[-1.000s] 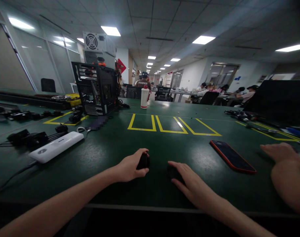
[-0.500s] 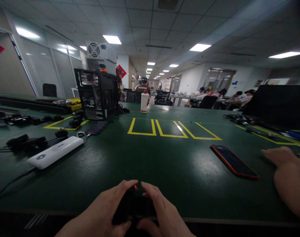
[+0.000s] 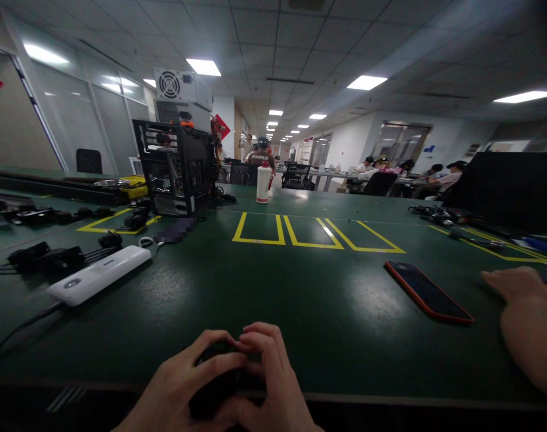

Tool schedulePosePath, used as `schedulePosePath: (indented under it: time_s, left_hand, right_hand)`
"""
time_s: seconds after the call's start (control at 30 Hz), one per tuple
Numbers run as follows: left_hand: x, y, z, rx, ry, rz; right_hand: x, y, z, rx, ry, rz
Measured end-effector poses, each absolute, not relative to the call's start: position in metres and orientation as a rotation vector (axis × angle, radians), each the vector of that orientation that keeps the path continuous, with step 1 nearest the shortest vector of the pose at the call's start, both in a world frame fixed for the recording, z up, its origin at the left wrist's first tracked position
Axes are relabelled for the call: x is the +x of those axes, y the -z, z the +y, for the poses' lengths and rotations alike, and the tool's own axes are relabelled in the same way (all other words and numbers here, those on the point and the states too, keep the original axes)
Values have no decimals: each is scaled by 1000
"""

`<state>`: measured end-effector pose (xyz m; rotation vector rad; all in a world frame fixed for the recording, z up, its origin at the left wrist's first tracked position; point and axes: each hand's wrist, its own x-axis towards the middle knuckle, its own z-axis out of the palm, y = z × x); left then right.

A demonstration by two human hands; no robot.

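At the table's near edge my left hand (image 3: 183, 378) is wrapped round a black rounded object (image 3: 214, 384), its fingers curled over the top and side. The object is dark and mostly covered, so its kind cannot be made out; it has a smooth, curved outline. My right hand (image 3: 273, 375) closes in from the other side, fingers bent and fingertips meeting those of the left hand above the object. Its thumb lies low against the object's near side.
A phone with an orange edge (image 3: 429, 291) lies right of centre. Another person's forearm and hand (image 3: 525, 300) rest at far right. On the left are a white power strip (image 3: 102, 276), black adapters (image 3: 48, 258) and an open computer case (image 3: 178, 168). A white bottle (image 3: 263, 185) stands behind yellow tape outlines (image 3: 259, 242).
My fingers have drawn together over the black object; the gap between the fingertips has gone. Both hands have shifted slightly left. The other person's arm has hardly moved.
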<state>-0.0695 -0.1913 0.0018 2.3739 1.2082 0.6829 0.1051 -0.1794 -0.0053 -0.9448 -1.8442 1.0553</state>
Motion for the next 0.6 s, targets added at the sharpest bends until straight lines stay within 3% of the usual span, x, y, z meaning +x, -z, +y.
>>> schedulePosePath:
  time_s: [0.23, 0.6]
  left_hand:
    - [-67, 1, -195, 2437, -858, 1303]
    - [-65, -3, -200, 2714, -906, 1335]
  right_hand:
    - [102, -5, -180, -1029, -1035, -1848]
    - [102, -3, -186, -766, -842, -1949]
